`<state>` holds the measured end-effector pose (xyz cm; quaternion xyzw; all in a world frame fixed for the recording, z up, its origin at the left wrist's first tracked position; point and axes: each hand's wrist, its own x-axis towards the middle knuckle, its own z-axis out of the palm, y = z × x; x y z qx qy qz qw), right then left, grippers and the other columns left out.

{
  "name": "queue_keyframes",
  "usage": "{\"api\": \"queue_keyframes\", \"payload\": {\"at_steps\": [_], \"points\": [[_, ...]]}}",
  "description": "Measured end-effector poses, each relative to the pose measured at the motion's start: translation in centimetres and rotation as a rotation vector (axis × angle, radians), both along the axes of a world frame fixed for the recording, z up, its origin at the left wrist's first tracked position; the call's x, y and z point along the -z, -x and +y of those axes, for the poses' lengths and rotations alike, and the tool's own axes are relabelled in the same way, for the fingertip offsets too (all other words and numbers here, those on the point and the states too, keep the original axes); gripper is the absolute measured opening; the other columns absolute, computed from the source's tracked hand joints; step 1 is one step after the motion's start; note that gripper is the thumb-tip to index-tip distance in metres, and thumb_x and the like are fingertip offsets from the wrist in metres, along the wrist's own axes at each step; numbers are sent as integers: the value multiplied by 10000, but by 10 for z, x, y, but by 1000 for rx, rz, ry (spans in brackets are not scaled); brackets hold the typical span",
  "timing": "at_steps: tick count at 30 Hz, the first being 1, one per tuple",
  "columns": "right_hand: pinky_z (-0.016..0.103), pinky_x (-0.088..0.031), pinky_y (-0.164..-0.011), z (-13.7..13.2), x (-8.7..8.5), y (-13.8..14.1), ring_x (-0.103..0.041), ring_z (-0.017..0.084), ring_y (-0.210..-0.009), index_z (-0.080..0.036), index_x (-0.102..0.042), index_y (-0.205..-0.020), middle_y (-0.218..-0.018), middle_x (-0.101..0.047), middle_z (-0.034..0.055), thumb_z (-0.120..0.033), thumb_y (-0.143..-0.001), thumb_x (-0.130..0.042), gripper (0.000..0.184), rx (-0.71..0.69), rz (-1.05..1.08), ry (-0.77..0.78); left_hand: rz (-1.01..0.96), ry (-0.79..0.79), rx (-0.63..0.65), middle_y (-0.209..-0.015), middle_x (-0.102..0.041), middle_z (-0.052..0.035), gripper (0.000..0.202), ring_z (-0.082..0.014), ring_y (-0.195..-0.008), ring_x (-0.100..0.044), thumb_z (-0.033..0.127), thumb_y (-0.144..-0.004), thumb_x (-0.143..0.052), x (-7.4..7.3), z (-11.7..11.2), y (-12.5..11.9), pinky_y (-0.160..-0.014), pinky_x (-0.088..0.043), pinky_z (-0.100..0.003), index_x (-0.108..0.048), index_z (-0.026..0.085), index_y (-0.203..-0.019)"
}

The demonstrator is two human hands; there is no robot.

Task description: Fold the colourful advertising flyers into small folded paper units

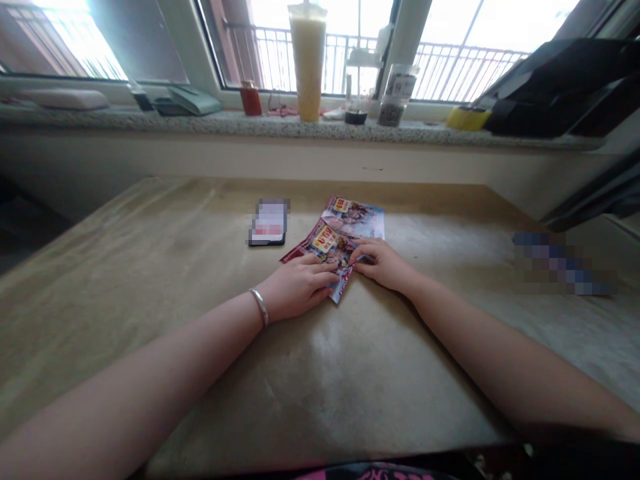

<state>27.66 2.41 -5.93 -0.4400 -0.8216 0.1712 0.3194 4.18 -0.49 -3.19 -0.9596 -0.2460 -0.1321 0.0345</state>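
A colourful printed leaflet (pixel 345 230), partly folded, lies on the paper-covered table (pixel 150 280). My left hand (pixel 295 287), with a silver bracelet on the wrist, lies on the leaflet's near left part with fingers flat and pressing on it. My right hand (pixel 383 263) rests on the leaflet's near right edge, its fingers curled and pinching the paper at the fold. The two hands nearly touch over the leaflet's near corner.
A phone (pixel 269 223) lies just left of the leaflet. A blurred-out item (pixel 563 263) sits at the table's right. On the window sill (pixel 280 125) stand a tall cup of yellow drink (pixel 307 63), a red tin (pixel 250 99), jars and a black bag (pixel 560 87).
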Motion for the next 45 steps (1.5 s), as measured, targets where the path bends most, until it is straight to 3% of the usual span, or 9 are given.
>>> {"api": "queue_keyframes", "payload": {"at_steps": [5,11,16,23,29,40,45], "points": [[410,-365,-1024,1,3,1,-524,215,-1167,-214,-683,-774,-1202,-587,83,-173,-756,-655,53,-21,139,60,-9,53,-36,-1213,-613,-68,326,-236,-1022,-537,295,-874,-521,-1,-2,-2,-913,-460,-386,-593,147,-1156],[420,-341,-1050,-2,2,3,-500,213,-1181,-210,-669,-775,-1209,-556,83,-195,-762,-649,28,-1,122,30,12,85,-49,-1322,-539,-61,332,-251,-1068,-512,301,-863,-527,2,-1,-1,-948,-428,-419,-575,168,-1164],[420,-351,-1041,-2,2,4,-501,219,-1181,-206,-675,-816,-1219,-554,96,-209,-776,-618,69,42,106,16,-6,90,-14,-1316,-546,-38,364,-243,-1215,-439,293,-879,-490,5,0,-1,-1037,-365,-426,-526,182,-1224],[358,-458,-845,0,0,8,-615,194,-864,-204,-682,-823,-859,-683,42,-206,-802,-570,114,37,66,48,6,94,-11,-1365,-500,-53,361,-248,-1193,-471,291,-873,-497,5,1,-2,-1018,-401,-423,-539,176,-1212],[338,-441,-832,-6,-4,11,-601,189,-872,-215,-677,-858,-879,-691,31,-251,-831,-555,130,77,19,11,-12,92,2,-1344,-521,-63,347,-248,-1170,-492,297,-872,-511,4,3,0,-1004,-425,-417,-568,164,-1187],[317,-483,-677,-3,0,14,-636,179,-760,-233,-631,-888,-826,-693,14,-293,-815,-557,120,291,235,69,-54,108,16,-1307,-553,-69,351,-238,-1152,-516,287,-868,-515,5,5,0,-996,-429,-413,-576,184,-1198],[299,-479,-631,-4,-2,16,-629,162,-639,-232,-491,-1105,-685,-662,-29,-298,-747,-646,396,347,377,120,-43,129,10,-1307,-551,-64,330,-241,-1173,-497,299,-879,-502,5,5,0,-1012,-397,-438,-582,204,-1185]]}}
